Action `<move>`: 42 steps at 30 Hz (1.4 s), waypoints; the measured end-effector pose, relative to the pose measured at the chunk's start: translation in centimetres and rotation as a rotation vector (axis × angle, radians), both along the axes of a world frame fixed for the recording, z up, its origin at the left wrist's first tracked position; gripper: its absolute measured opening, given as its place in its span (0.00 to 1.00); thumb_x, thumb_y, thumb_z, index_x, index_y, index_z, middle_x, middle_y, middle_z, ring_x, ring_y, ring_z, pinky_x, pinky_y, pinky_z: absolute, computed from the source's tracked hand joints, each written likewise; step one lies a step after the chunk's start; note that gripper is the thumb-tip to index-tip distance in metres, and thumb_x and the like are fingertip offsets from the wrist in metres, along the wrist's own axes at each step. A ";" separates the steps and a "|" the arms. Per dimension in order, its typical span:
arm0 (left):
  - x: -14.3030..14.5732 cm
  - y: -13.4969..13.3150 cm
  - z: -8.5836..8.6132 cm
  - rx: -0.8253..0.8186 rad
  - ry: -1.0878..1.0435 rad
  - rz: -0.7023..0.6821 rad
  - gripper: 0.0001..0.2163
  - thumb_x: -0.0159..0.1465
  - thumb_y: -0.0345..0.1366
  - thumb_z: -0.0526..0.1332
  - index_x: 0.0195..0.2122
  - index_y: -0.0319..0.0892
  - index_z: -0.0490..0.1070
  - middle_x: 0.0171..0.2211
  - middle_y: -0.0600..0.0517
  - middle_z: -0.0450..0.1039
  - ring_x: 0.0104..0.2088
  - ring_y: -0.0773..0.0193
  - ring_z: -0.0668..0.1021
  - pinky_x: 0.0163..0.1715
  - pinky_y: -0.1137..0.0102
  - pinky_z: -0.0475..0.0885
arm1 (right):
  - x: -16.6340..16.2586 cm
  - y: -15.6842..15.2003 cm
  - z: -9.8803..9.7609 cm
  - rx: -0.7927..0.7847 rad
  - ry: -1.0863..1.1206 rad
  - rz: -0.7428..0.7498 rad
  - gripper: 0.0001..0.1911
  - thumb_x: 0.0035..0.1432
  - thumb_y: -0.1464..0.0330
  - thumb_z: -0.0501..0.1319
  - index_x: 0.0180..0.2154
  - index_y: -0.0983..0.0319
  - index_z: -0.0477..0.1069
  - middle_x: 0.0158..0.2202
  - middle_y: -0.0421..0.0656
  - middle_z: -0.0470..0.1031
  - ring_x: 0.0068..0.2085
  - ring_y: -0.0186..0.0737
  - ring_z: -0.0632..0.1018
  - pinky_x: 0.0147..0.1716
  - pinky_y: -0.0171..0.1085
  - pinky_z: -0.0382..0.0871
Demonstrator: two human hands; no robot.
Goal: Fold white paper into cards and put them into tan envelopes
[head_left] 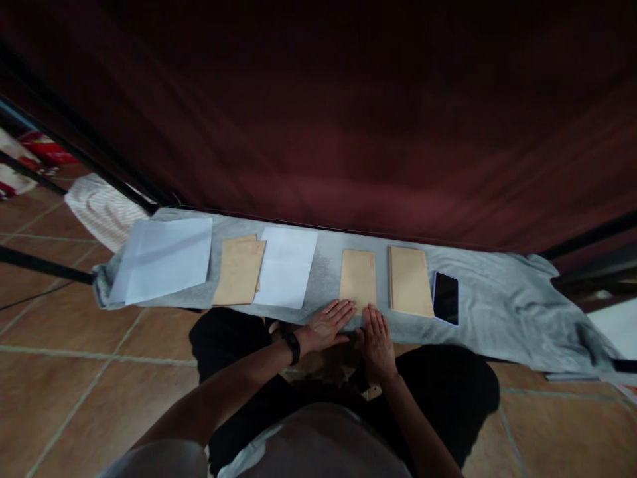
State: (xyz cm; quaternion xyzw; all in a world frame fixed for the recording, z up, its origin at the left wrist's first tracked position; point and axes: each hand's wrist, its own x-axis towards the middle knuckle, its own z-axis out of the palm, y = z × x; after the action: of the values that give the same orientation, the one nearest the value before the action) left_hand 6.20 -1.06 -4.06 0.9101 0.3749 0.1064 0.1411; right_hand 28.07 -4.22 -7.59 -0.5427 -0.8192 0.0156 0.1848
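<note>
My left hand (328, 324) lies flat with fingers stretched out, its tips on the near edge of a tan envelope (357, 277). My right hand (377, 340) rests beside it, fingers flat and together, touching the same envelope's near right corner. The envelope lies on a grey cloth (497, 299). A black watch sits on my left wrist.
Right of that envelope lies a stack of tan envelopes (410, 280), then a dark phone (445, 297). To the left are a white sheet (286, 267), more tan envelopes (239, 271) and a larger white sheet (164, 259). A dark red curtain hangs behind; tiled floor lies around.
</note>
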 end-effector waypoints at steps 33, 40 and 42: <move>0.4 -0.5 -2.2 0.162 0.086 0.146 0.26 0.71 0.43 0.55 0.68 0.38 0.57 0.69 0.39 0.57 0.69 0.51 0.59 0.67 0.55 0.59 | -0.4 2.2 1.5 -0.152 0.381 -0.349 0.21 0.67 0.67 0.52 0.57 0.65 0.68 0.52 0.57 0.75 0.53 0.53 0.75 0.53 0.51 0.69; 1.1 -0.2 -2.1 0.168 0.019 0.214 0.21 0.71 0.34 0.49 0.65 0.40 0.63 0.65 0.43 0.64 0.66 0.55 0.66 0.64 0.57 0.63 | -0.7 5.7 2.3 -0.367 1.036 -0.523 0.11 0.52 0.61 0.62 0.34 0.60 0.74 0.31 0.43 0.75 0.34 0.43 0.77 0.40 0.43 0.74; 1.2 0.0 -1.9 0.153 -0.008 0.244 0.21 0.71 0.33 0.50 0.65 0.41 0.62 0.65 0.44 0.66 0.65 0.56 0.68 0.64 0.58 0.64 | -1.1 5.8 2.4 -0.404 1.137 -0.507 0.14 0.51 0.55 0.62 0.32 0.59 0.72 0.26 0.39 0.73 0.30 0.41 0.76 0.34 0.41 0.75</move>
State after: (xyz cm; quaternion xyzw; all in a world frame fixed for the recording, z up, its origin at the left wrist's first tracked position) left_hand 7.39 -1.10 -5.91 0.8653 0.4730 0.1548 0.0591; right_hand 26.97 1.61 -5.15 -0.6504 -0.4213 0.4095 0.4815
